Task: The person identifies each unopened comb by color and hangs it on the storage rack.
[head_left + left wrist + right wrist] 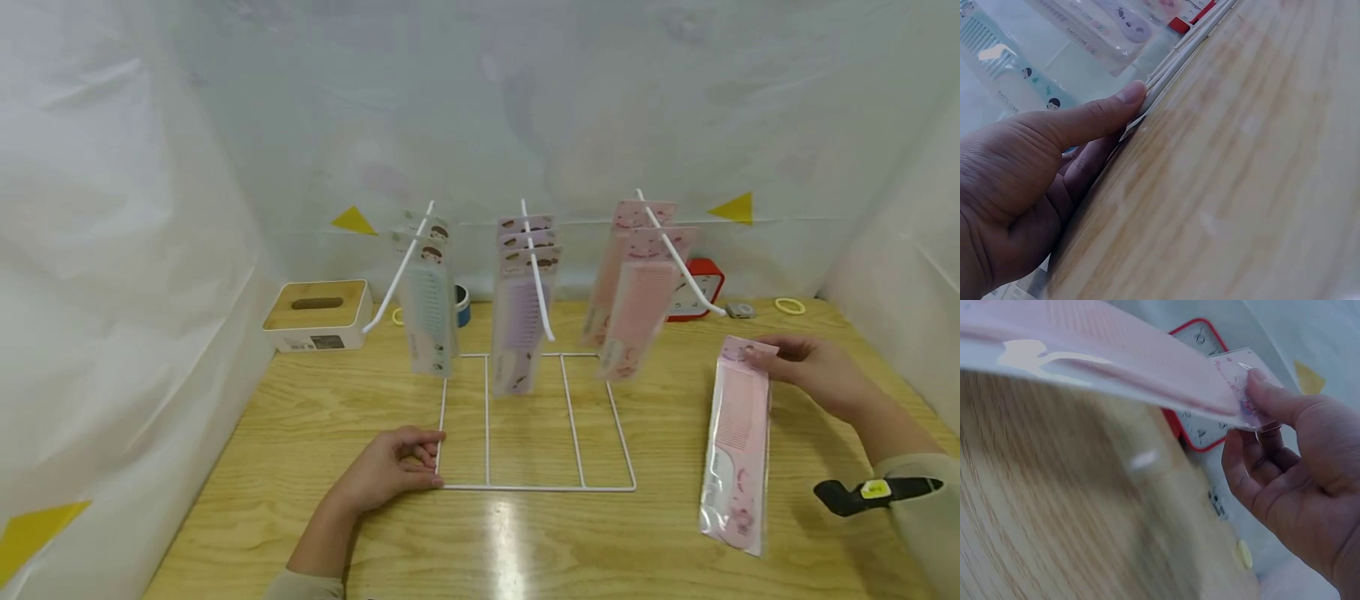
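Note:
A pink comb in a clear plastic packet hangs upright from my right hand, which pinches its top card between thumb and fingers. The right wrist view shows the thumb on the card's face. My left hand holds the front left corner of a white wire rack standing on the table. In the left wrist view the thumb lies along the wire. Packaged combs hang on the rack's three prongs: green at left, purple in the middle, pink at right. The held comb is right of the rack.
Behind the rack stand a tissue box with a wooden lid, a blue container partly hidden by the green combs, and a red clock. A small grey item and yellow ring lie at the back right. White sheeting surrounds the table.

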A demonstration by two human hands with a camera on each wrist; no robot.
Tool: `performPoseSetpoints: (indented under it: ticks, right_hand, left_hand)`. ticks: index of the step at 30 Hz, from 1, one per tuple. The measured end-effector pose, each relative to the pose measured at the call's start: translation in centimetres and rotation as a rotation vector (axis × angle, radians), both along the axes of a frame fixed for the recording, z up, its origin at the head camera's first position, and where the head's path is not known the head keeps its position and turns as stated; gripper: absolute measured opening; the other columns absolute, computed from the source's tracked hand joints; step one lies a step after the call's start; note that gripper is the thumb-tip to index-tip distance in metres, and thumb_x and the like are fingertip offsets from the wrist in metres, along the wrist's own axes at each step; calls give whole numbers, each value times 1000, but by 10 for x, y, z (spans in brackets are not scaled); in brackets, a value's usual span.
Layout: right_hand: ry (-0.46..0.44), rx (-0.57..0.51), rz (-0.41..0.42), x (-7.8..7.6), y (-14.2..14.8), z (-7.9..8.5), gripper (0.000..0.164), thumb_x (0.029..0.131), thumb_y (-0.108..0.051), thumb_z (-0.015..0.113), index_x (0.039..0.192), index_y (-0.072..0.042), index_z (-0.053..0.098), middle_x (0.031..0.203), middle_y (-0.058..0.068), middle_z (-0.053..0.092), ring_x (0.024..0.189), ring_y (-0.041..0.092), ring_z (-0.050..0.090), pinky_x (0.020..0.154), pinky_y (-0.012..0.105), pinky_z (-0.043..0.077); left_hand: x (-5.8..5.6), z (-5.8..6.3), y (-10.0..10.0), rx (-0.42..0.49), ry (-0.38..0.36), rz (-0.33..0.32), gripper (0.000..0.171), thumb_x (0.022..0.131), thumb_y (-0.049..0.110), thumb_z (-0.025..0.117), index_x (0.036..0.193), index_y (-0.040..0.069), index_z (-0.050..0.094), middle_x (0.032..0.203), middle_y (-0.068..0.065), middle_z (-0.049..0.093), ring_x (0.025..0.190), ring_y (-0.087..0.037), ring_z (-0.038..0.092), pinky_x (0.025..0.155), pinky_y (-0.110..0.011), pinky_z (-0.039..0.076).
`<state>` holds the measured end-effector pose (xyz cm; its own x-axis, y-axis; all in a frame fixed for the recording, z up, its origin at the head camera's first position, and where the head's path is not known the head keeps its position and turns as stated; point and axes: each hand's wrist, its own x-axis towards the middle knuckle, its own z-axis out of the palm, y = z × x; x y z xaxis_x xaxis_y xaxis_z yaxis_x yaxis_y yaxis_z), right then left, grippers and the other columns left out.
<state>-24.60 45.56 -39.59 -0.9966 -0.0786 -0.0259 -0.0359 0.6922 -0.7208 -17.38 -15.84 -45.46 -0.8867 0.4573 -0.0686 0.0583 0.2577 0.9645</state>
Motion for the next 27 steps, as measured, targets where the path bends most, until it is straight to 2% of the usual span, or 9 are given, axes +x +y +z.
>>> performPoseSetpoints:
  ticks: [2, 3, 5, 7, 9, 11, 17, 23, 27]
  right_hand:
    - [14, -179, 20, 7, -11, 13, 25, 102, -26, 58, 123, -16, 67, 98, -26, 63, 86, -2, 59, 70, 15, 55]
    - [39, -308, 47, 11, -18, 20, 22, 104, -20, 55, 122, -16, 68, 100, -22, 65, 87, 0, 61, 71, 15, 56]
    - [89, -602, 151, 18, -33, 34, 27, 106, -7, 46, 120, -12, 69, 104, -10, 68, 88, 5, 65, 73, 17, 59]
    - [135, -843, 293, 25, -49, 48, 34, 104, 6, 40, 119, -5, 68, 110, -2, 68, 92, 9, 68, 74, 19, 60]
    - [187, -950, 397, 33, -65, 61, 37, 102, 12, 36, 118, 1, 67, 111, 3, 70, 93, 11, 70, 75, 20, 61]
    - [242, -948, 442, 43, -79, 73, 36, 101, 16, 36, 117, 5, 66, 111, 5, 70, 95, 11, 70, 76, 19, 61]
    - [429, -822, 433, 73, -114, 96, 31, 95, 23, 42, 109, 10, 66, 110, 5, 71, 96, 10, 68, 81, 14, 58]
    - [658, -908, 478, 86, -145, 120, 21, 86, 25, 57, 107, 24, 61, 102, 14, 74, 80, 15, 72, 73, 17, 60]
    - [764, -870, 459, 91, -163, 135, 19, 87, 18, 63, 106, 24, 63, 103, 12, 73, 86, 14, 66, 69, 14, 58]
  left_hand:
    - [0, 0, 0, 5, -3, 1, 62, 79, 8, 84, 134, -5, 59, 110, -20, 60, 93, -12, 63, 80, -21, 61]
    - [0, -1, 0, 6, -2, 2, 62, 79, 8, 84, 134, -5, 59, 110, -19, 60, 93, -12, 63, 80, -21, 61]
    - [0, -1, -1, 10, -3, 3, 62, 79, 7, 84, 134, -5, 58, 110, -19, 60, 93, -12, 63, 80, -21, 61]
    - [0, -2, -1, 11, -3, 3, 62, 79, 7, 84, 134, -5, 58, 109, -19, 60, 93, -12, 63, 80, -21, 61]
    - [0, -2, -1, 6, 2, 2, 62, 79, 8, 84, 134, -5, 59, 109, -18, 60, 93, -12, 63, 80, -21, 61]
    - [-1, -2, 0, -1, 4, 1, 62, 80, 9, 84, 135, -4, 59, 109, -18, 61, 92, -12, 63, 79, -21, 61]
    - [-1, -2, 0, 17, -16, -8, 63, 79, 6, 84, 135, -6, 58, 109, -20, 59, 93, -14, 63, 81, -23, 62]
    - [-1, -1, -1, 7, -16, -6, 63, 79, 7, 84, 135, -6, 58, 110, -21, 59, 93, -15, 63, 83, -25, 62]
    - [-1, -2, 0, 27, -17, -7, 64, 79, 5, 84, 135, -7, 57, 110, -21, 59, 93, -14, 62, 84, -25, 62]
